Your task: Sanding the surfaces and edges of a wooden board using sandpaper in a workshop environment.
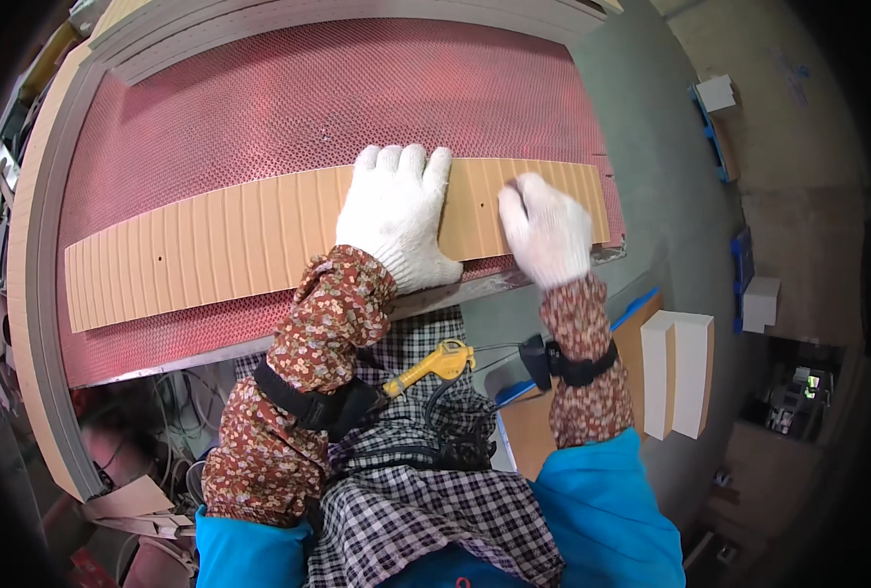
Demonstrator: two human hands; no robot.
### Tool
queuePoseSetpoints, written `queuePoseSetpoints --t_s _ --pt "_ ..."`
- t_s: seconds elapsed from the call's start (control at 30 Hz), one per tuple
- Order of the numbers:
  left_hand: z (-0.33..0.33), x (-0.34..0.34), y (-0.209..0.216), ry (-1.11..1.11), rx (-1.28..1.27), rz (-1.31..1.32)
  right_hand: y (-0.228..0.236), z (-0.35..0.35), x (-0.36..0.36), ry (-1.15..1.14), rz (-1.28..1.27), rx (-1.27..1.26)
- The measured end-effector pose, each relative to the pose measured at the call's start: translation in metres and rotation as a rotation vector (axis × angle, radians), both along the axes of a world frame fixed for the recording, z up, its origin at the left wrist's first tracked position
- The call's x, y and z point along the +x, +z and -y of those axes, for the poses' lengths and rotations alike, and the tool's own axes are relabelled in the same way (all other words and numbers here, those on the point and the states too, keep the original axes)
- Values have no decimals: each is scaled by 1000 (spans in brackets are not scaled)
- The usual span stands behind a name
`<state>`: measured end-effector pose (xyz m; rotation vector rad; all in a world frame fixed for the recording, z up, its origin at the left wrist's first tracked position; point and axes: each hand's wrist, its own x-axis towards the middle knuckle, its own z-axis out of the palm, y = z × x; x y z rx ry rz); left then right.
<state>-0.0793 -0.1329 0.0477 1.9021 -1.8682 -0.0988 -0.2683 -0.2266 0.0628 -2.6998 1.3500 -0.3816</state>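
Observation:
A long tan ribbed strip, which looks like corrugated cardboard or a thin panel with small dark holes, lies across the red mesh-textured table top. My left hand, in a white knit glove, presses flat on the strip just right of its middle, fingers stretched out and thumb apart. Near the strip's right end, my right hand, also gloved, is closed with its fingers curled over the surface. Whatever those fingers may hold is hidden.
Grey-edged long panels border the table's left and far sides. A yellow air gun hangs below the near edge. White blocks stand on a brown board at lower right. Cables and scraps lie at lower left.

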Motion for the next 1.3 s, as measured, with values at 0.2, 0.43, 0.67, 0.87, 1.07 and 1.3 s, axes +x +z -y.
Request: queuePoseSetpoints --t_s 0.2,0.43,0.67,0.87,1.07,1.3 --pt "0 0 14 -30 216 -22 -3 41 28 -25 -101 -7" --pt "-2 3 13 -13 247 -4 -7 -34 -21 13 45 -55" --pt "-1 1 14 -27 227 -27 3 -76 -41 -29 59 15" --pt "-2 2 12 -29 202 -32 -2 -75 -29 -17 145 18" --pt "0 2 11 -25 220 -35 0 -70 -27 7 82 -3" --pt "2 -1 13 -30 224 -44 0 -1 16 5 -28 -9"
